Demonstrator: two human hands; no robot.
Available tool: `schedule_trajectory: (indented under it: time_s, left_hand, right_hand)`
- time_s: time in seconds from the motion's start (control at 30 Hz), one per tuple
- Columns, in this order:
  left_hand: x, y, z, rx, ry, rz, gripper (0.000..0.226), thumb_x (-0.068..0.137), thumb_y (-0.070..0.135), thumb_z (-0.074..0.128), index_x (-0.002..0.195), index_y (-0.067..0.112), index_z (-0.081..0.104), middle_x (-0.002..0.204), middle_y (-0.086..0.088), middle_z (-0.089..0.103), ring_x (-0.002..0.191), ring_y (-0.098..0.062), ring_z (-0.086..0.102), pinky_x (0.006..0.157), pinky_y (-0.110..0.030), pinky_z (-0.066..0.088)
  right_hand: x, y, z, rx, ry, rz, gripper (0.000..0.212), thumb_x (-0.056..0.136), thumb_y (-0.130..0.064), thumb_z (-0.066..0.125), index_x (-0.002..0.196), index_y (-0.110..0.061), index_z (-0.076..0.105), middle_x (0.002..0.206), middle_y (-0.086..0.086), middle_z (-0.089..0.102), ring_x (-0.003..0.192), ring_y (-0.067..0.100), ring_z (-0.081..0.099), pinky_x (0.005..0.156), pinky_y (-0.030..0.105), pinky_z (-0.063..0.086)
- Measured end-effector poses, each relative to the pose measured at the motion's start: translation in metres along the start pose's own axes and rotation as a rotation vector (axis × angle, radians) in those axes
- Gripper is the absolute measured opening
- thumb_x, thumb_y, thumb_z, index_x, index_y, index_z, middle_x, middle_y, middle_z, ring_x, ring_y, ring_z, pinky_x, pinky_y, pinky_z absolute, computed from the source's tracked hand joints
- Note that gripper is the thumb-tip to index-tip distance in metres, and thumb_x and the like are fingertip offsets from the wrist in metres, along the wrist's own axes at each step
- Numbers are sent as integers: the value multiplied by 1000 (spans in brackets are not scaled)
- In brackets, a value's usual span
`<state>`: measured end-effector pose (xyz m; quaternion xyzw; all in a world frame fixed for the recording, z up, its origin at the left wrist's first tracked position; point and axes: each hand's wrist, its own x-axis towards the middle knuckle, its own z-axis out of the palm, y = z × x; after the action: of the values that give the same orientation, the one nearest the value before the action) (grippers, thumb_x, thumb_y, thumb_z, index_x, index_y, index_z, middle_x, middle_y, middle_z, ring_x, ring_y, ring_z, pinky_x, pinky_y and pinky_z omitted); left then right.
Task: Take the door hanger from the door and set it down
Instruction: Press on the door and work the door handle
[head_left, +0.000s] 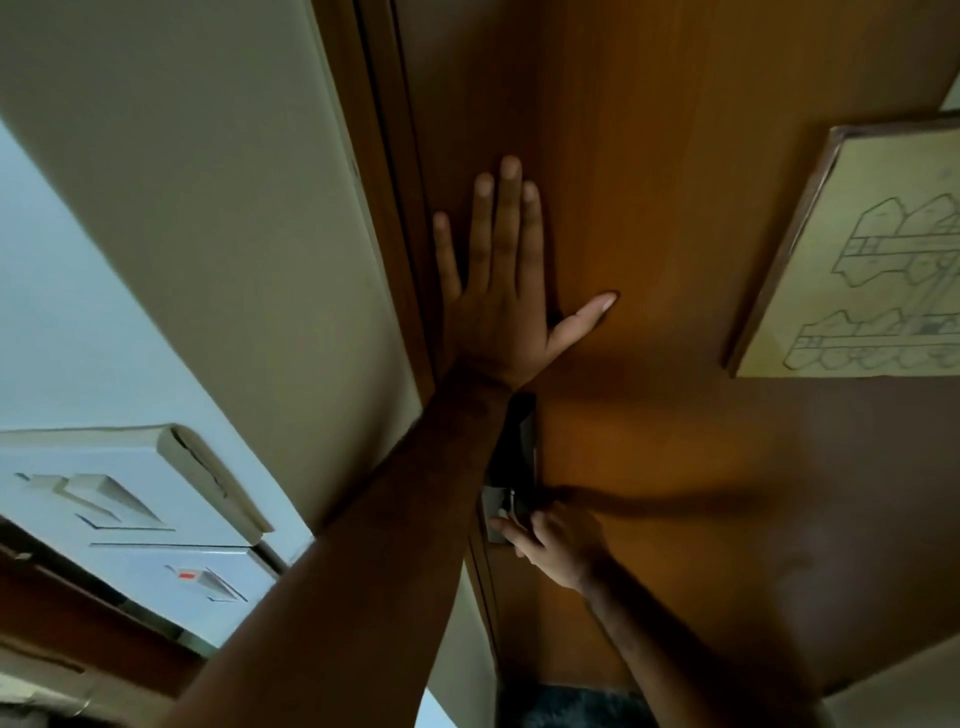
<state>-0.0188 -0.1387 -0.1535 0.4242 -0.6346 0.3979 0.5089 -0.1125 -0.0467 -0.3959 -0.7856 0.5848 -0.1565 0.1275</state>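
Note:
The brown wooden door (675, 182) fills the middle of the view. My left hand (498, 291) lies flat against it near its left edge, fingers spread and pointing up, holding nothing. Below it, a dark lock plate (519, 447) is fixed to the door, partly covered by my left wrist. My right hand (561, 540) is lower down, with its fingers curled around the metal door handle (504, 512) under that plate. No door hanger shows anywhere in view.
A framed floor-plan drawing (857, 260) hangs on the door at the right. The door frame (384, 156) and a pale wall (208, 182) lie to the left, with white switch plates (119, 519) at the lower left. A dark mat (576, 706) lies at the door's foot.

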Motion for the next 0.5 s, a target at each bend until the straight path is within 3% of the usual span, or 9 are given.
schedule_trajectory:
  time_s: [0.07,0.17,0.27,0.37,0.5]
  left_hand:
    - [1,0,-3,11,1,-12,112,90,85,58,153,-6,51,159,-27,53,152,-38,38,128,-67,23]
    - [1,2,-11,22,-19,-22,112,90,85,59,152,-8,52,159,-28,52,152,-39,38,127,-68,24]
    - [3,4,-16,16,-52,-26,113,90,85,58,153,-8,50,161,-28,50,153,-40,41,128,-67,21]
    - [3,7,-25,6,-85,-35,113,90,84,59,156,-7,47,163,-28,47,155,-41,41,129,-67,19]
    - [0,9,-46,-4,-123,-29,114,92,84,57,160,-6,41,168,-26,41,158,-41,36,130,-67,16]
  right_hand:
    - [1,-1,0,-30,6,-15,117,80,-97,-8,82,-18,77,65,1,71,53,18,65,61,41,59]
    - [-7,-4,5,73,71,32,105,85,-96,4,64,-16,69,51,-6,64,43,10,59,58,39,60]
    - [-15,-10,8,166,136,91,95,84,-96,12,63,-21,66,47,-13,55,38,0,51,58,33,59]
    - [-24,-14,9,224,173,101,95,86,-94,16,69,-16,68,55,-1,67,44,9,59,58,39,57]
    - [-39,-25,8,181,198,106,72,98,-76,35,75,-17,68,63,1,71,54,18,67,60,40,60]
